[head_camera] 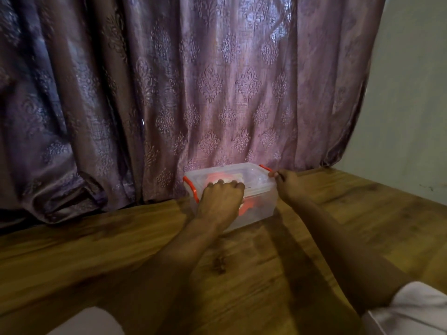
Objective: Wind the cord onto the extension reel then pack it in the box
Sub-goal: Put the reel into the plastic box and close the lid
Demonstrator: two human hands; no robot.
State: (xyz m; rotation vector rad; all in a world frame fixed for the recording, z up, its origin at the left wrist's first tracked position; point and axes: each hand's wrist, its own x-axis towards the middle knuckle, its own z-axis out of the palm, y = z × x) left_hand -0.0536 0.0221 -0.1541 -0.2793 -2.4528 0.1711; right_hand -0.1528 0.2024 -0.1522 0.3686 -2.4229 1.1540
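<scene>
A clear plastic box [260, 204] with orange-red latches stands on the wooden floor against the curtain, and its clear lid [246, 171] lies on top. Through the plastic an orange and white shape shows, the extension reel [246, 206]; its cord is not visible. My left hand [221, 199] presses down on the front of the lid with fingers curled over it. My right hand [287, 183] grips the box's right end, fingertips at the right latch [265, 168]. The left latch [191, 187] hangs beside my left hand.
A heavy purple patterned curtain [169, 93] hangs right behind the box and bunches on the floor at the left. A pale wall [411, 105] rises at the right. Brown wooden floor [121, 250] spreads in front. Pale cloth on my knees [411, 310] shows at the bottom corners.
</scene>
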